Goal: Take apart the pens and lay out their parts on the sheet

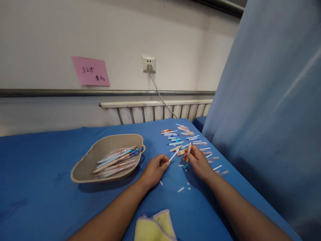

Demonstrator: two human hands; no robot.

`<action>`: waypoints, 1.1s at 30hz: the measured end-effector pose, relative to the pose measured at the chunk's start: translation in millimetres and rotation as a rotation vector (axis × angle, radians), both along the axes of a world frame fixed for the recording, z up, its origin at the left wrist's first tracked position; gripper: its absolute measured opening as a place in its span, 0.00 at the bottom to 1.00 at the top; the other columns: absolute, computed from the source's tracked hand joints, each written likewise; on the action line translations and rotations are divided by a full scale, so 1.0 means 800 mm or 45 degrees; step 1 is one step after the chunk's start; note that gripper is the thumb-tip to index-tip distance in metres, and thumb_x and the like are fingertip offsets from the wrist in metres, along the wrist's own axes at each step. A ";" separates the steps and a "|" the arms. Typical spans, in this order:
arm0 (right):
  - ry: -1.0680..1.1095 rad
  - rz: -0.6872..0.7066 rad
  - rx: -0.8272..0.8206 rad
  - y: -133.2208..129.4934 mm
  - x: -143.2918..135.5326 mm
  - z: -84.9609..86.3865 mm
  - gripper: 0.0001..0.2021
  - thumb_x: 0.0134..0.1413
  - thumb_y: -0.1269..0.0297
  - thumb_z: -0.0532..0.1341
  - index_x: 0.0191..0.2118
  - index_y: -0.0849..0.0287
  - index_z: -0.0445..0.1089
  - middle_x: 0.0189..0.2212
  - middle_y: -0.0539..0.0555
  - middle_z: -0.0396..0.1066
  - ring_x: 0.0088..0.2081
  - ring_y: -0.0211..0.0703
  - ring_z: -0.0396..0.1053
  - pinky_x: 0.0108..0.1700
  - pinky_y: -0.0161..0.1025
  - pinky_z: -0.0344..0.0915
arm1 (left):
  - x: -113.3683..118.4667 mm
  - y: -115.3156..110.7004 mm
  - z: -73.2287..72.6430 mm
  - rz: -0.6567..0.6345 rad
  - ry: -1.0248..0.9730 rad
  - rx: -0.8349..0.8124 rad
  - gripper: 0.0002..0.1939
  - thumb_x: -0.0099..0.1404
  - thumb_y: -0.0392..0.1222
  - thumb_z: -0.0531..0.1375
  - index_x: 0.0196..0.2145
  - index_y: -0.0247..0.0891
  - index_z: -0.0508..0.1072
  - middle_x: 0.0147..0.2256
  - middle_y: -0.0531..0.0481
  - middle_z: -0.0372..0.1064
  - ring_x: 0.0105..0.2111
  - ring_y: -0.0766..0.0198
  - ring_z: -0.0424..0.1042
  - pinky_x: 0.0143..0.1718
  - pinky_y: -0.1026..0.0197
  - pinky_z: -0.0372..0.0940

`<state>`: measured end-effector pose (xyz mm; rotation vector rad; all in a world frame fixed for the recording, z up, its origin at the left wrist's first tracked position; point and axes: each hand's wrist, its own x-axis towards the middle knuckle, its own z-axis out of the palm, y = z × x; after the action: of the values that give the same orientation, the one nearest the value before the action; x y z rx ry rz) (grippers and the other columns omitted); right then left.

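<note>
My left hand [156, 169] pinches a thin white stick with a dark tip [174, 155], like a pen refill, which slants up to the right. In my right hand [197, 160] a beige pen barrel [189, 150] stands nearly upright between thumb and fingers. The two pieces are apart. Beyond and beside the hands, rows of pen parts lie on the blue cloth, among them light blue ones [176, 144] and pinkish ones [187, 133]. A small teal piece [185, 166] is just below my right hand.
A beige basin [107, 140] holding several pens stands left of my left hand. Small white scraps [181, 189] and a yellow cloth [155, 229] lie nearer on the blue-covered surface [45, 201]. A blue curtain [260, 100] hangs at the right; a metal rail runs behind.
</note>
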<state>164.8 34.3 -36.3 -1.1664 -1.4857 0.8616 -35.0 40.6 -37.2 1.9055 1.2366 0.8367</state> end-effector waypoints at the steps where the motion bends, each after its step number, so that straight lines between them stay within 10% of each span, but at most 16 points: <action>1: 0.030 0.001 -0.006 -0.001 -0.001 0.001 0.06 0.51 0.63 0.52 0.35 0.57 0.62 0.27 0.50 0.68 0.29 0.40 0.67 0.33 0.37 0.62 | 0.001 0.000 -0.001 -0.010 -0.030 -0.013 0.10 0.59 0.45 0.54 0.29 0.36 0.69 0.25 0.55 0.64 0.26 0.67 0.62 0.28 0.66 0.58; 11: 0.015 -0.246 -0.024 -0.005 0.000 0.017 0.11 0.48 0.55 0.57 0.27 0.59 0.65 0.18 0.46 0.61 0.22 0.37 0.56 0.26 0.34 0.53 | 0.000 -0.005 -0.003 -0.082 -0.009 0.016 0.09 0.59 0.45 0.54 0.30 0.36 0.70 0.26 0.54 0.65 0.27 0.66 0.63 0.28 0.66 0.57; 26: 0.026 -0.016 -0.060 -0.018 -0.018 0.021 0.12 0.47 0.56 0.59 0.28 0.60 0.70 0.21 0.48 0.65 0.25 0.38 0.61 0.28 0.33 0.57 | 0.010 -0.027 0.033 -0.138 0.128 0.267 0.11 0.62 0.44 0.51 0.32 0.39 0.72 0.29 0.51 0.70 0.33 0.62 0.66 0.36 0.63 0.59; 33: -0.070 -0.185 0.015 -0.007 0.001 0.015 0.11 0.48 0.57 0.59 0.30 0.58 0.72 0.26 0.50 0.71 0.29 0.40 0.65 0.33 0.35 0.59 | -0.001 -0.005 0.019 0.229 -0.254 0.095 0.11 0.62 0.46 0.50 0.38 0.38 0.65 0.31 0.52 0.69 0.23 0.68 0.66 0.26 0.65 0.62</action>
<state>165.3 28.6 -24.6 -1.2815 -1.4292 0.7263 -35.7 36.8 -22.0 1.7375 1.2811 1.1524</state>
